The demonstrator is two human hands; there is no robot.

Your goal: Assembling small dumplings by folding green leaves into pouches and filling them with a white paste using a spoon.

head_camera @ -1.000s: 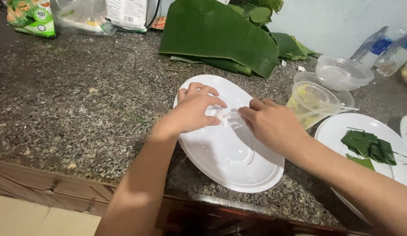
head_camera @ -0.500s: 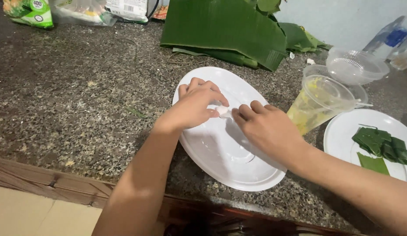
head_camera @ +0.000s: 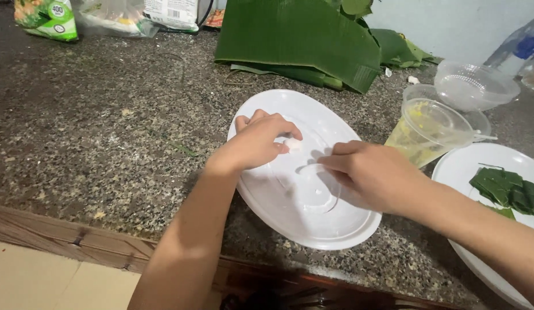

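Head view, looking down on a speckled granite counter (head_camera: pixel 106 149). A white oval plate (head_camera: pixel 313 189) sits near the counter's front edge, and both hands are over it. The left hand (head_camera: pixel 258 140) is curled, with its fingertips pinched together on a small white lump (head_camera: pixel 292 144) that rests at the plate's upper middle; it may be dough or something similarly soft, though it is too small to be sure. The right hand (head_camera: pixel 370 175) lies over the plate's right half, fingers bunched loosely and pointing toward the lump, just beside it but apart from it; I cannot tell whether it holds anything.

To the right stands a tilted clear plastic cup (head_camera: pixel 427 132) with yellowish liquid, near a clear plastic bowl (head_camera: pixel 476 86). A second white plate (head_camera: pixel 468 166) at the right edge carries folded green leaf pieces (head_camera: pixel 508 189). Big banana leaves (head_camera: pixel 301 40) lie at the back.
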